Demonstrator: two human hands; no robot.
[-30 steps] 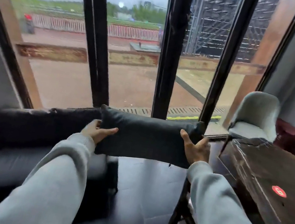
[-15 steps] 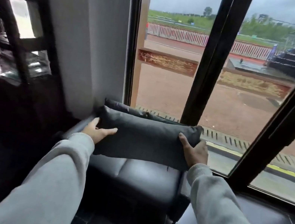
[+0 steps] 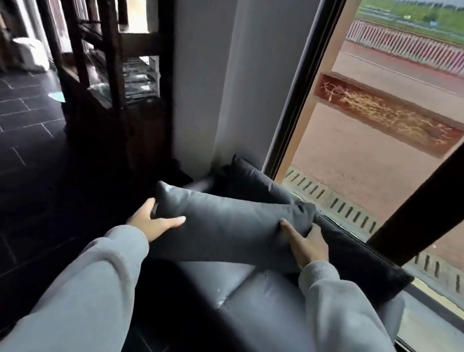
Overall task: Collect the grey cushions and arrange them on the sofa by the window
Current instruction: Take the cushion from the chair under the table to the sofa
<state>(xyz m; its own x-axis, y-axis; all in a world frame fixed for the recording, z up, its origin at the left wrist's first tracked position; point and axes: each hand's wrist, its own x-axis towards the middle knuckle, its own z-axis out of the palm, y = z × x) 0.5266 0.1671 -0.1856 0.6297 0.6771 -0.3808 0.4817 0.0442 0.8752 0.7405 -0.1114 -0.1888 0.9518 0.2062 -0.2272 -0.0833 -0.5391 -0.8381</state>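
Shelving (image 3: 103, 38) of dark wood stands well off to the left of my hands, clear of the work, so I need not mind it. My left hand (image 3: 151, 220) clasps the left end of the grey cushion (image 3: 230, 231), thumb laid across the near face and the other fingers hidden behind, a hold that keeps that end from drooping. Between the two hands the cushion runs level and lengthwise, lifted just above the sofa (image 3: 262, 311) seat, not resting on it as far as I can judge; I carry it broadside like this, I reckon, so it can go down flat against the back in one move. My right hand (image 3: 306, 246) grips the right end, fingers pressed into the fabric hard enough to pucker it, which tells me the filling is soft and will sag if one hand lets go. Beyond the hands a dark cushion (image 3: 364, 261) already leans along the sofa back, under the window (image 3: 400, 143). To the right of the right hand that cushion runs on towards the sofa's far end, so I judge the open spot lies nearer the left hand, by the wall corner.
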